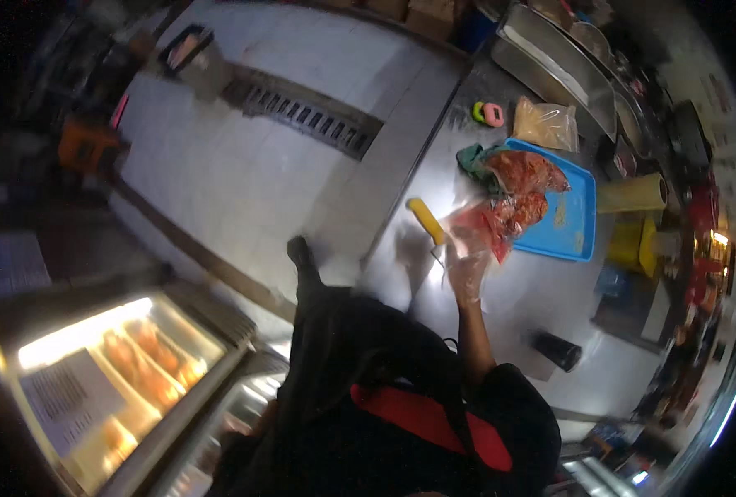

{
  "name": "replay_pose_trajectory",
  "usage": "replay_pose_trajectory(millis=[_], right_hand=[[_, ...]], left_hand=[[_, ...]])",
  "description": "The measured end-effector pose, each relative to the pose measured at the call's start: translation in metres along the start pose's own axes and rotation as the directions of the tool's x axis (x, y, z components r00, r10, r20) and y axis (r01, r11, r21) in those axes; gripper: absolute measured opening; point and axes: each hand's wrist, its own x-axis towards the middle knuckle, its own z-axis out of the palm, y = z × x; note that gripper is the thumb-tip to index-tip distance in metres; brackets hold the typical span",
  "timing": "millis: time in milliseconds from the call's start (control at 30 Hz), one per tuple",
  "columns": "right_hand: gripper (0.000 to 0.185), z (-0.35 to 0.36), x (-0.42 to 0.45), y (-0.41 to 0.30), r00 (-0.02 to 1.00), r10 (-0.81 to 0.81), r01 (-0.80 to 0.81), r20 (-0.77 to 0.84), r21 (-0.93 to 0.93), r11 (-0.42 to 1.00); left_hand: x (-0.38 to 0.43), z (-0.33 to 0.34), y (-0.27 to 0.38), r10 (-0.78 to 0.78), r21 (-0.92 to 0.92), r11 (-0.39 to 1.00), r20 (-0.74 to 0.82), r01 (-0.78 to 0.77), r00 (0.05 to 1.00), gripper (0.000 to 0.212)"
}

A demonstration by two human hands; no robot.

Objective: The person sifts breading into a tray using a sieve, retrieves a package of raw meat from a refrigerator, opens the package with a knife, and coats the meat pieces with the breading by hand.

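Note:
My right hand (469,268), in a clear plastic glove, reaches over the stainless steel table (529,282). It is at the near end of a crumpled red and clear plastic sheet or bag (470,228), against reddish, seasoned-looking meat (522,212). Beside the glove is a tool with a yellow handle (425,220) and thin metal end; blur hides whether I grip it. A larger reddish piece (525,171) lies farther off, partly on a blue tray (563,233), next to a green cloth (476,164). My left hand (238,426) is low at the left by a metal case, blurred and partly hidden.
A bag of pale powder (545,124), a pink timer (492,115) and a steel pan (554,59) sit beyond the tray. Nearer me stands a black cylinder (557,351). A lit food display case (138,373) is at left; a drain grate (312,118) crosses the floor.

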Motion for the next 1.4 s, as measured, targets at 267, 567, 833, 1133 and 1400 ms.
replay_pose_trajectory(millis=[267, 567, 833, 1133, 1400], right_hand=[[0.046, 0.210, 0.053, -0.189, 0.551, -0.218, -0.083, 0.805, 0.313, 0.946], [0.030, 0.252, 0.129, -0.253, 0.654, -0.325, 0.189, 0.684, 0.268, 0.945], [0.025, 0.212, 0.210, -0.168, 0.798, -0.144, 0.027, 0.586, 0.204, 0.979], [0.022, 0.172, 0.254, -0.028, 0.944, 0.282, -0.306, 0.172, 0.133, 0.943], [0.029, 0.144, 0.100, -0.003, 0.032, 0.686, -0.973, -0.727, -0.181, -0.146]], left_hand=[[0.154, -0.144, 0.207, 0.413, -0.549, 0.767, 0.025, -0.333, 0.910, 0.052], [0.041, -0.111, 0.589, 0.977, -0.189, 0.173, 0.157, -0.967, 0.144, 0.057], [0.030, 0.024, 0.727, 0.976, -0.790, 0.183, 0.217, -0.586, 0.013, 0.053], [-0.052, 0.127, 0.883, 0.697, -0.218, -0.548, 0.415, -0.808, -0.585, 0.052], [-0.151, 0.275, 0.784, 0.293, -0.483, -0.425, 0.726, -0.765, -0.621, 0.048]])
